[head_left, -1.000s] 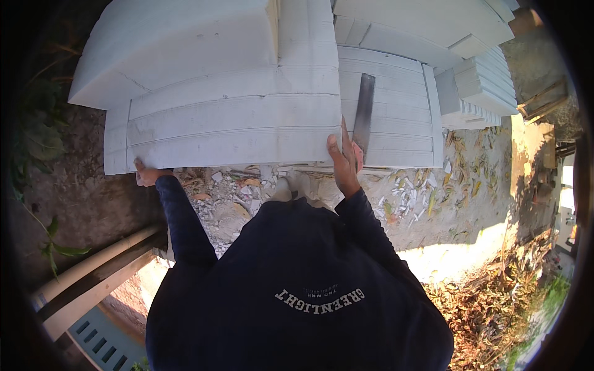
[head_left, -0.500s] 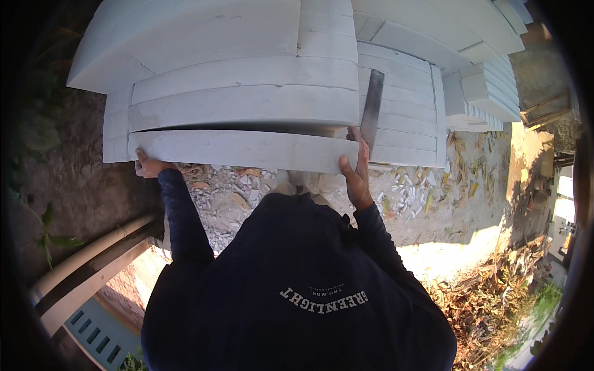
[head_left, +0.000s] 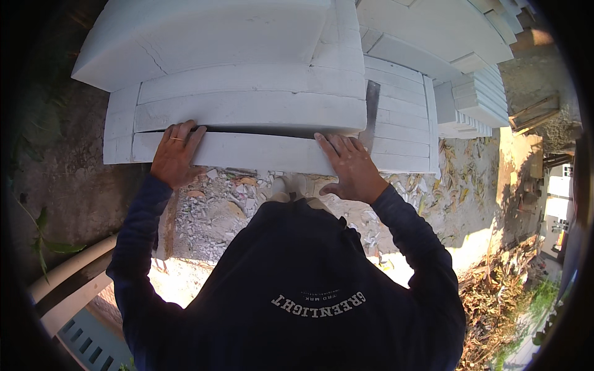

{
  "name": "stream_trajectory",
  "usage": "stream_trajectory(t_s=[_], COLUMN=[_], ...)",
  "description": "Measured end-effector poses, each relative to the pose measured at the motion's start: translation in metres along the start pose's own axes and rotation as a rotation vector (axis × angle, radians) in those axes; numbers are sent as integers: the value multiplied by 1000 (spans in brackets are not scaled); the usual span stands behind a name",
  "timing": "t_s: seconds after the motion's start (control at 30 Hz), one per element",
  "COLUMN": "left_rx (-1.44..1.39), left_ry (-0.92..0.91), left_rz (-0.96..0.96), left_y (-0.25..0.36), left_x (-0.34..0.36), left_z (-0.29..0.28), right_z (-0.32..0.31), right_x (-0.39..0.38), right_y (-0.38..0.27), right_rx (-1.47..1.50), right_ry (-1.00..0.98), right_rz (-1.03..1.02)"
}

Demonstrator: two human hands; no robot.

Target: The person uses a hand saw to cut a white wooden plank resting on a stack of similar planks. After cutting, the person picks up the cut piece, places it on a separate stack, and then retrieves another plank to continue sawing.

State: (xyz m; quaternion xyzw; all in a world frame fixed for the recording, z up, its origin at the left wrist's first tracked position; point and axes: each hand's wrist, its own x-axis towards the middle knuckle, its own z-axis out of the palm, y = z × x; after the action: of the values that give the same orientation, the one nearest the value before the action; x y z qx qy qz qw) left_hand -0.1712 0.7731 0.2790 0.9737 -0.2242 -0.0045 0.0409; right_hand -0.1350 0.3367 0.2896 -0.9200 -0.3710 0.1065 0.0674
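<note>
A long, narrow white slab (head_left: 260,148), like a strip of lightweight block, lies along the front edge of a stack of white blocks (head_left: 247,105). A dark gap runs behind it. Near its left end, my left hand (head_left: 176,154) bends its fingers over the far edge. My right hand (head_left: 352,167) covers the slab's right end, fingertips at the gap and thumb apart on the near side. Both hands grip the slab from above. Just beyond my right hand, a flat grey metal blade (head_left: 372,108) rests on the lower blocks.
More white blocks (head_left: 476,96) are piled to the right. White rubble and dry leaves (head_left: 229,207) cover the ground by my feet. A pale pipe (head_left: 74,266) and beam edge lie at lower left. Brown leaves (head_left: 495,309) are heaped at lower right.
My hands have moved from the slab's two ends onto its top, the left one further inward. The slab now lies closer against the stack at its right end. My view has shifted slightly.
</note>
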Motion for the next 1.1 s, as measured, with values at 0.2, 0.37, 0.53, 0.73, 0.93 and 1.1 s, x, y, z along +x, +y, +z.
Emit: stream_trajectory(t_s=[0.2, 0.37, 0.53, 0.73, 0.93, 1.1], left_rx=[73, 158, 151, -50, -193, -191], left_ry=[-52, -100, -308, -344, -234, -233], left_rz=[-4, 50, 70, 102, 185, 108], left_y=[6, -7, 8, 104, 213, 300], left_x=[11, 8, 9, 21, 53, 115], left_z=[10, 24, 8, -8, 4, 24], right_z=[23, 17, 32, -1, -5, -7], right_x=[16, 17, -11, -81, -155, -178], right_y=[-4, 1, 2, 38, 126, 231], right_rx=[9, 36, 23, 145, 82, 80], right_ry=[43, -6, 169, 36, -64, -147], right_rz=[79, 47, -24, 12, -67, -131])
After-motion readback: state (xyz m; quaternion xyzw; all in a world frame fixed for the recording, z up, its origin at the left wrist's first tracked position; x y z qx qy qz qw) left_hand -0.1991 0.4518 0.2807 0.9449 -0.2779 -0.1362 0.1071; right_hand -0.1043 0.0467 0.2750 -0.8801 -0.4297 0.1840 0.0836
